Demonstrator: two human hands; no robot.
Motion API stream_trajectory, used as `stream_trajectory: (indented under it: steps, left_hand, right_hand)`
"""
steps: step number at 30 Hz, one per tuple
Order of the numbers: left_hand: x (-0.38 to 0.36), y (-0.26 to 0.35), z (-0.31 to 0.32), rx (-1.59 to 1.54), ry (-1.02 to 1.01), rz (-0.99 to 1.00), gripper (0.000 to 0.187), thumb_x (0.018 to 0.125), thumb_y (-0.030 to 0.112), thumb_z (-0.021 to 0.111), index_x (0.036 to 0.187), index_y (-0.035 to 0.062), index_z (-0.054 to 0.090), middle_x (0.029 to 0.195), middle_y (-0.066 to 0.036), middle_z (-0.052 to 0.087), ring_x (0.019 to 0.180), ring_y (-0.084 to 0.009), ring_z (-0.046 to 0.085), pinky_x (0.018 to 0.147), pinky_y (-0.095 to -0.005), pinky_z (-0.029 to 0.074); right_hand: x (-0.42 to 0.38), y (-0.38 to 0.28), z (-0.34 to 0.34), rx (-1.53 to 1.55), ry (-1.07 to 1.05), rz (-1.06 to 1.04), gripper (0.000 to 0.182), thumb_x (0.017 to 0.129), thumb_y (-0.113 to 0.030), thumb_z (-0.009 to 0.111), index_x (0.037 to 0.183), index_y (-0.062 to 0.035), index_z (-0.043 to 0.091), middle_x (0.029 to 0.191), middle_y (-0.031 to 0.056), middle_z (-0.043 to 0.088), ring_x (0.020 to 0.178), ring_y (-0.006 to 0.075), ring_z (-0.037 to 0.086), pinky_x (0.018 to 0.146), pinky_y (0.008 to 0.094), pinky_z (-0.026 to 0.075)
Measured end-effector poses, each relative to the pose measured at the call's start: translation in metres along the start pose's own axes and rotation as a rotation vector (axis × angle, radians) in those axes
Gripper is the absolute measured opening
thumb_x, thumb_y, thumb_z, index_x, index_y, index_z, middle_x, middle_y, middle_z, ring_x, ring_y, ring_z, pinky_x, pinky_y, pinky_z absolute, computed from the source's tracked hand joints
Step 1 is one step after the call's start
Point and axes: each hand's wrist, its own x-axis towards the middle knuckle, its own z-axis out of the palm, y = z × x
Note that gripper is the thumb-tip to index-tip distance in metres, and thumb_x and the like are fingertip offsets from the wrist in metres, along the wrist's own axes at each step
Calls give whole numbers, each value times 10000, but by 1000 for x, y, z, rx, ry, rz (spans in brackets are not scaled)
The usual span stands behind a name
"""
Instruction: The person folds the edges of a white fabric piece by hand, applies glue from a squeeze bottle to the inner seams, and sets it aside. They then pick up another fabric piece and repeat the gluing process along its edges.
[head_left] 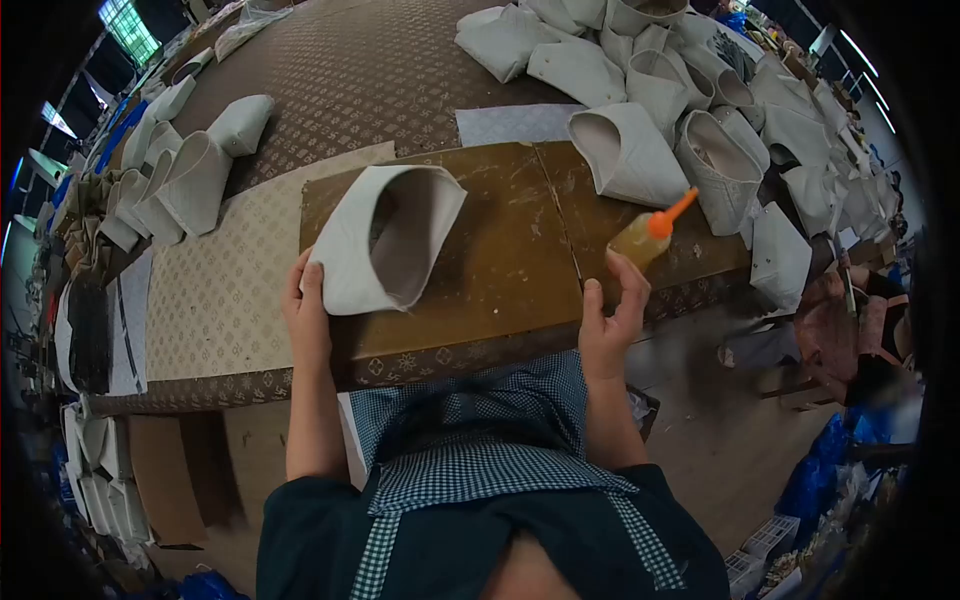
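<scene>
Holding a glue bottle (645,238) with its orange nozzle aimed toward two o'clock, the right hand (610,325) is closed around it. The left hand (305,310) grips the near edge of a pale fabric shoe upper (385,240) lying on the brown board (500,270). Steadying that edge would seem wise before bringing the nozzle across. More uppers (700,100) lie piled at one o'clock.

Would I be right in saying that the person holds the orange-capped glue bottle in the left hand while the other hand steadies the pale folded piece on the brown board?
Not quite: the head view shows the glue bottle in the right hand. It is the left hand that steadies the pale folded piece on the brown board.
</scene>
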Motion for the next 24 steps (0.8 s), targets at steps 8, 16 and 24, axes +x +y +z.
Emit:
stream_trajectory:
  steps: [8,16,24]
  left_hand:
    - [10,9,-18,-381,-184,-636,381,969,238,551,1245,-22,589,1166,-129,652,1036,-209,625,886,-313,498]
    - [48,9,-3,381,-386,28,297,964,188,578,1165,-23,635,1085,-44,679,925,-138,626,821,-271,496]
    - [-46,117,31,128,-76,511,143,886,53,642,1020,14,677,970,-84,665,918,-181,619,861,-302,484]
  right_hand:
    - [36,-50,21,338,-451,-24,630,802,-9,670,1395,-11,456,1423,127,486,1261,267,478,1024,358,416]
    - [68,-76,36,446,-765,-104,677,725,-58,753,1359,-98,520,1390,75,489,1029,170,554,862,295,481]
    - [62,-100,50,373,-621,-79,434,659,52,775,1042,-50,600,1210,58,530,691,51,502,620,198,475]
